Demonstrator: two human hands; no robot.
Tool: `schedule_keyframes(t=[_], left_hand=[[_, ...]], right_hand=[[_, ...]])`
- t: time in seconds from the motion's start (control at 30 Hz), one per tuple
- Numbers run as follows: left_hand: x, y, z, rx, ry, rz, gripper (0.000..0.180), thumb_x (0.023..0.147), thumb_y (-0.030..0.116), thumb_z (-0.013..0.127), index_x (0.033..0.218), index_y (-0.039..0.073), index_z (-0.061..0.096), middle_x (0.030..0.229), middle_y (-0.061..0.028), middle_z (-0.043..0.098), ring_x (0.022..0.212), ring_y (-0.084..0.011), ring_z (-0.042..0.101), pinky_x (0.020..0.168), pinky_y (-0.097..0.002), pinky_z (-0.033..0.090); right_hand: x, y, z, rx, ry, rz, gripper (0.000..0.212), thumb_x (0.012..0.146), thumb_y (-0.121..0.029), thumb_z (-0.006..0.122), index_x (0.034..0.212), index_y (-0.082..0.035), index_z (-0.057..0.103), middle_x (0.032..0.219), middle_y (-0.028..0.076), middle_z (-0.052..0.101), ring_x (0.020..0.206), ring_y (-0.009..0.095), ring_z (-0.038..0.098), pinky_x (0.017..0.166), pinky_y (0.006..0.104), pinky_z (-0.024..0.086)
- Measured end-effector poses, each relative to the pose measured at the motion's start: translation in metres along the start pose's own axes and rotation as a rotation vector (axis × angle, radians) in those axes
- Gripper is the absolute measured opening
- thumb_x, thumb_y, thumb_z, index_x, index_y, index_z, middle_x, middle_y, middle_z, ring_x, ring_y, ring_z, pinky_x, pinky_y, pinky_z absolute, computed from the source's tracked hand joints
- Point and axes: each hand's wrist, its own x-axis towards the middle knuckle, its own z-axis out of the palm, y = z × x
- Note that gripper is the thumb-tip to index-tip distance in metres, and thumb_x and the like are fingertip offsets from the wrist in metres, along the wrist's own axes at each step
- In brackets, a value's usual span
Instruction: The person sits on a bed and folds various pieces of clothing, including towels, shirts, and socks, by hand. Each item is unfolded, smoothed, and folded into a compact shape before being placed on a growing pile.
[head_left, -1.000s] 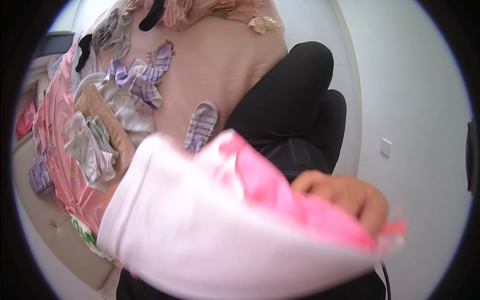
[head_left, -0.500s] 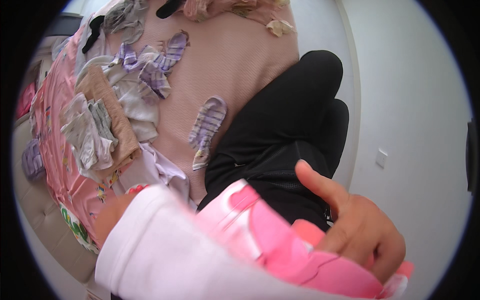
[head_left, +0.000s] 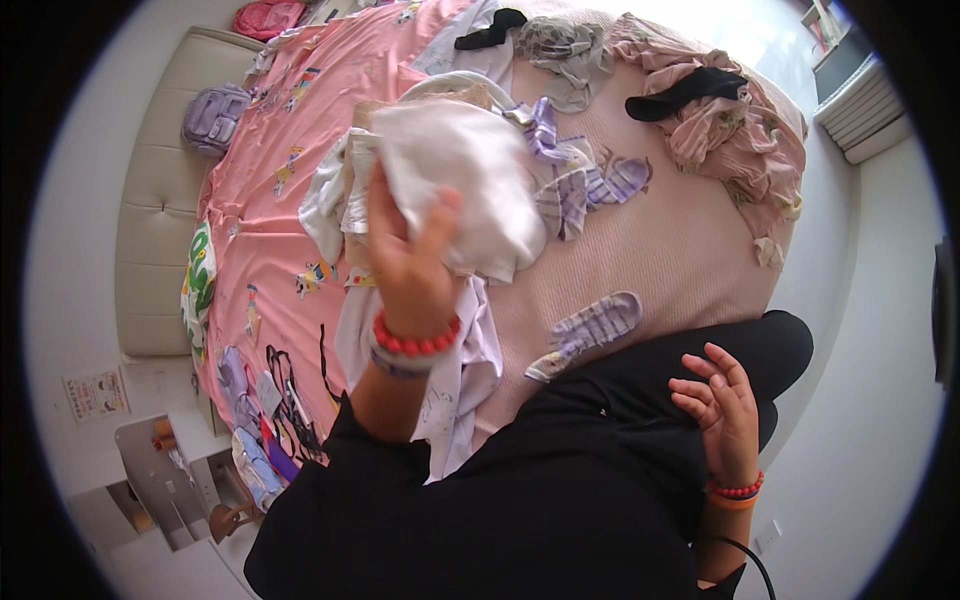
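Observation:
My left hand [head_left: 412,265] grips a folded white garment [head_left: 465,175], blurred by motion, with the thumb on top and the fingers partly hidden under it. That garment is above a stack of folded clothes, of which a white one [head_left: 325,200] and the edge of a beige one [head_left: 470,96] show. Over my right thigh, my right hand [head_left: 725,415] hangs with its fingers apart, holding nothing. A single purple-and-white striped sock [head_left: 592,325] lies on the bed beside my leg.
More striped socks [head_left: 570,195] lie right of the stack. Farther off are a grey garment [head_left: 565,60], black socks [head_left: 690,93] and a crumpled pink garment [head_left: 720,150]. A lilac garment [head_left: 470,340] is near my left forearm. A purple backpack [head_left: 215,118] leans by the headboard [head_left: 160,210].
The garment has gone from close before me, pink print showing, to over the stack at left with its white side up. My right hand has let go and drawn away; the view has turned.

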Motion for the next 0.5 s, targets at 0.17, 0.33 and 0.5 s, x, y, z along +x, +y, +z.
schedule_keyframes(t=[0.17,0.33,0.5], left_hand=[[0.046,-0.074,-0.069,-0.111,0.55,0.061,0.038,0.087,0.003,0.056,0.123,-0.004,0.046,0.12,-0.0122,0.054,0.101,-0.0221,0.057,0.088,-0.0333,0.046],[-0.007,-0.15,-0.134,0.244,0.528,-0.453,0.037,0.085,-0.005,0.057,0.121,-0.009,0.049,0.123,-0.0141,0.055,0.106,-0.0211,0.056,0.09,-0.0333,0.045],[0.017,-0.126,-0.096,1.348,0.335,0.563,0.054,0.085,0.026,0.063,0.129,-0.002,0.046,0.129,-0.0263,0.046,0.121,-0.0428,0.042,0.101,-0.0515,0.03]], right_hand=[[0.001,-0.008,-0.006,-0.113,0.011,-0.052,0.033,0.094,-0.006,0.044,0.126,0.003,0.04,0.111,0.018,0.057,0.092,0.025,0.065,0.082,0.0337,0.055],[-0.002,-0.002,-0.033,-0.065,0.097,-0.021,0.029,0.095,-0.007,0.044,0.123,0.002,0.044,0.107,0.015,0.059,0.088,0.022,0.065,0.079,0.0316,0.054],[-0.006,0.002,-0.057,-0.08,0.179,0.0,0.027,0.095,-0.01,0.046,0.12,0.0,0.047,0.105,0.012,0.06,0.086,0.018,0.064,0.077,0.0294,0.054]])
